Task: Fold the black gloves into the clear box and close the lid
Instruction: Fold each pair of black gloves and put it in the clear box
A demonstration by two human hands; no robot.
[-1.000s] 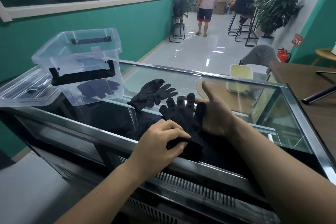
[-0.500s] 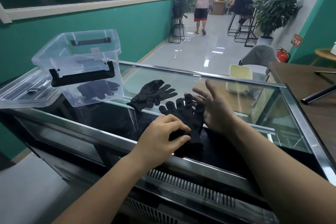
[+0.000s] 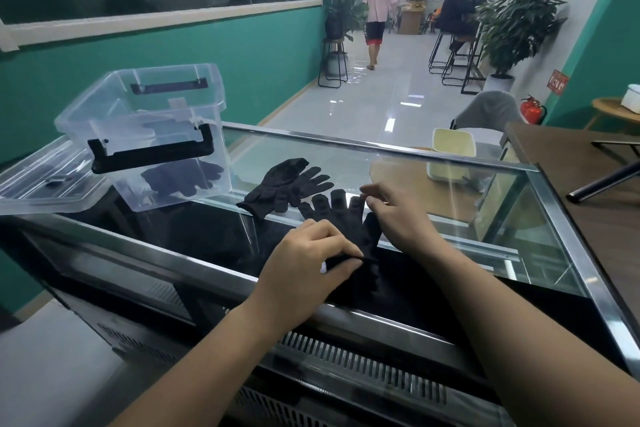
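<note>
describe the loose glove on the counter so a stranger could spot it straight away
On the glass-topped counter, find the clear box at the left end. Just right of it a black glove lies flat, fingers pointing right. Unlike the boxed glove and the held glove, it lies free in the open.

Café-like shop or lounge; glass display counter (image 3: 346, 158), bar stools (image 3: 441, 55), potted plant (image 3: 516, 21), glossy tiled floor (image 3: 398, 87)
</note>
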